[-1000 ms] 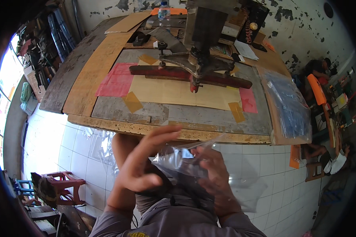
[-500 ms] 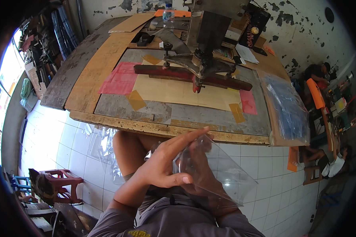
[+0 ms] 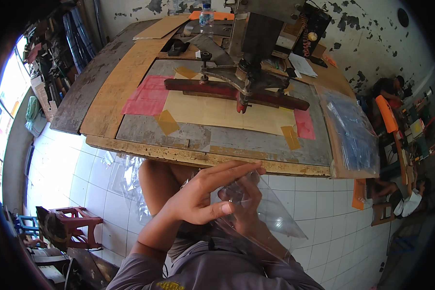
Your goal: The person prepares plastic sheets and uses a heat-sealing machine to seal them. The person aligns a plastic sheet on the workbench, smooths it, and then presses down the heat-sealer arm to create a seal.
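Note:
My left hand (image 3: pixel 205 193) is raised in front of my chest, fingers stretched out flat against a clear plastic bag (image 3: pixel 270 217). My right hand (image 3: pixel 241 205) sits behind and inside the bag, seen through the film, with its fingers closed on the plastic. The bag hangs below the front edge of the wooden worktable (image 3: pixel 203 154). On the table lies a screen-printing frame with a tan mesh panel (image 3: pixel 222 113), and a dark red squeegee bar (image 3: pixel 232 92) under a metal arm rests across it.
A stack of clear plastic bags (image 3: pixel 353 130) lies at the table's right end. More loose plastic (image 3: pixel 125 176) hangs by my left knee. A red stool (image 3: pixel 75 224) stands on the white tiled floor at lower left. People sit among clutter at far right (image 3: pixel 391 89).
The bag has been drawn in closer and flattened between my hands. My left hand came down from above the bag and now lies flat on its side.

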Action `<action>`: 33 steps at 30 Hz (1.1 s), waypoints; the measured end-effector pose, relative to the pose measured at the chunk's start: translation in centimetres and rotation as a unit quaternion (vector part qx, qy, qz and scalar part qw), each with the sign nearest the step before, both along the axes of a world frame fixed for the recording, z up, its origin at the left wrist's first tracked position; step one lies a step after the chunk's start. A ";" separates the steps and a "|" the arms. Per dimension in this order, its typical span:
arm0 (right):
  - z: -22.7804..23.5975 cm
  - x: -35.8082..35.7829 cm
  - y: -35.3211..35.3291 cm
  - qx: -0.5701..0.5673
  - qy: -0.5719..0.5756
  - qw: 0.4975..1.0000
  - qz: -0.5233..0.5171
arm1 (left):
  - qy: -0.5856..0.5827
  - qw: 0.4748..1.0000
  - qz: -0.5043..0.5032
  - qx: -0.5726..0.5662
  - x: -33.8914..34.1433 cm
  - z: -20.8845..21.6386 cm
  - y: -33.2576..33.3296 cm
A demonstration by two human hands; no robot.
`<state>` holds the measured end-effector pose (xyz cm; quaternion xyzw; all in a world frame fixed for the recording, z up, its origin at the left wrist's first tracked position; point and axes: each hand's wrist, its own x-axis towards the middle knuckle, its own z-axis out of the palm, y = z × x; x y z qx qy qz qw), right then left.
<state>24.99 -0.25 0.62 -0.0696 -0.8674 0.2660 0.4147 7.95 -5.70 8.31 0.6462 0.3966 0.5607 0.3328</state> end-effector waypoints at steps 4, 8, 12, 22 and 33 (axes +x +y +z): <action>-2.2 0.6 -0.1 -0.109 -0.063 0.992 0.017 | -0.025 1.000 0.007 0.000 0.5 -0.4 0.3; -0.6 0.8 -0.5 -0.075 -0.038 0.996 -0.008 | -0.026 0.999 0.024 -0.009 0.7 -0.5 0.5; -0.2 1.2 -0.4 -0.039 -0.029 0.999 -0.005 | -0.049 0.997 0.045 -0.032 1.2 -0.2 0.3; 2.0 0.5 0.0 -0.072 -0.045 0.996 0.014 | -0.049 0.997 0.039 -0.043 0.9 0.5 0.4; 0.8 0.8 1.0 0.037 -0.085 0.996 0.015 | 0.002 1.000 0.019 -0.001 0.3 -0.6 1.3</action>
